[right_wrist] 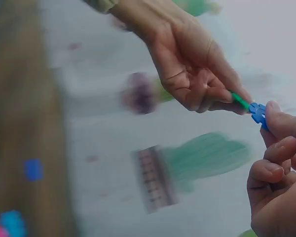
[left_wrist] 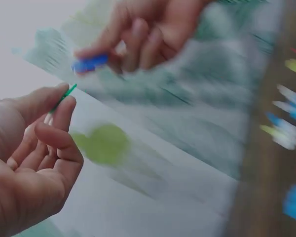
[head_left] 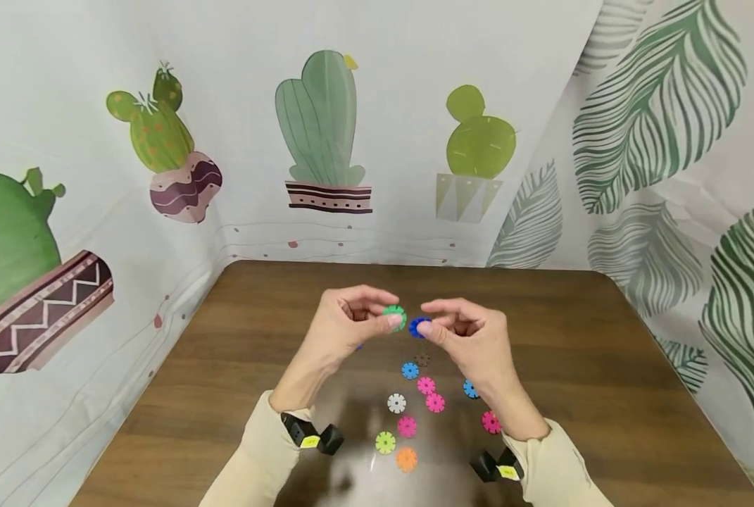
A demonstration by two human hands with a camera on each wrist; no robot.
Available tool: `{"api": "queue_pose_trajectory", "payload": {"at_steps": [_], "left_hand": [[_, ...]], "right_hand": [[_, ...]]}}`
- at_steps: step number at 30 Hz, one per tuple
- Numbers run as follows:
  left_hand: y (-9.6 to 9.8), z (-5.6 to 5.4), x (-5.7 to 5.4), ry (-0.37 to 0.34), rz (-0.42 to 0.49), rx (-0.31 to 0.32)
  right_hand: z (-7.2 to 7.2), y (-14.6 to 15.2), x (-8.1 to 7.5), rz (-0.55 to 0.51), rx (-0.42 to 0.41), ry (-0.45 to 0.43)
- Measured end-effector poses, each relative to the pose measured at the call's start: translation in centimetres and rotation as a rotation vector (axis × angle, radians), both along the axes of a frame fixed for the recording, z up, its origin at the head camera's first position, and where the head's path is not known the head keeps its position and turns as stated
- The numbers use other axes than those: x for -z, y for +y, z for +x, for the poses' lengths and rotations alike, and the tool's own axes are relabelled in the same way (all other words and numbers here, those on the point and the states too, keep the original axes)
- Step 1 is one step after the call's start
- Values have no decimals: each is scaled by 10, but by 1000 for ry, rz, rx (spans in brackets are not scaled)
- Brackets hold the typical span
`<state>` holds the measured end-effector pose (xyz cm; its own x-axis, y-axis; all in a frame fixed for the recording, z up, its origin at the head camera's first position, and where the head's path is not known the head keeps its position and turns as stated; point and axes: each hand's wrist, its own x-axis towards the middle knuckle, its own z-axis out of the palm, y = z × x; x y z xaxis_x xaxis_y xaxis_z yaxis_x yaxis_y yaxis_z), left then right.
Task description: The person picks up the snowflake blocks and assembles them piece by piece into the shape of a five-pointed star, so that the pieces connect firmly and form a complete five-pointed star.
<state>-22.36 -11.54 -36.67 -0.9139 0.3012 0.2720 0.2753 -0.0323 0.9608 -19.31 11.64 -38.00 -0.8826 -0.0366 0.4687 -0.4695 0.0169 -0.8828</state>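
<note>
Between thumb and fingers my left hand [head_left: 345, 320] pinches a green notched disc [head_left: 395, 317], which shows edge-on in the left wrist view. My right hand [head_left: 474, 338] pinches a dark blue notched disc [head_left: 418, 327] the same way. Both hands are raised over the table with the two discs facing each other, a narrow gap between them in the head view. The right wrist view has the blue disc [right_wrist: 258, 113] overlapping the tip of the green disc [right_wrist: 240, 101].
Loose notched discs lie on the brown table [head_left: 560, 366] below the hands: a white disc [head_left: 396, 403], a lime disc [head_left: 386, 443], an orange disc [head_left: 407, 460], a brown disc [head_left: 422, 358], plus several pink and light blue ones. A cactus-printed cloth [head_left: 243, 141] hangs behind.
</note>
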Motion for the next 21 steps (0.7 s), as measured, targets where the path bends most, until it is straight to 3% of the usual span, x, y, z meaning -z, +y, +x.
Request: {"api": "queue_pose_trajectory", "payload": {"at_steps": [3,6,11,21], "left_hand": [[6,8,-28,106,45,-24],[8,19,-42,155,75,-33],[13,26,-46,131,124,0],[12,23,-44,-23,161,78]], "right_hand": [[1,-4,-23,-74,-6,124],[3,-7,-35,-126,-9,188],[6,-8,-37,-168,-42,228],[8,-5,-37,-208,-46,278]]}}
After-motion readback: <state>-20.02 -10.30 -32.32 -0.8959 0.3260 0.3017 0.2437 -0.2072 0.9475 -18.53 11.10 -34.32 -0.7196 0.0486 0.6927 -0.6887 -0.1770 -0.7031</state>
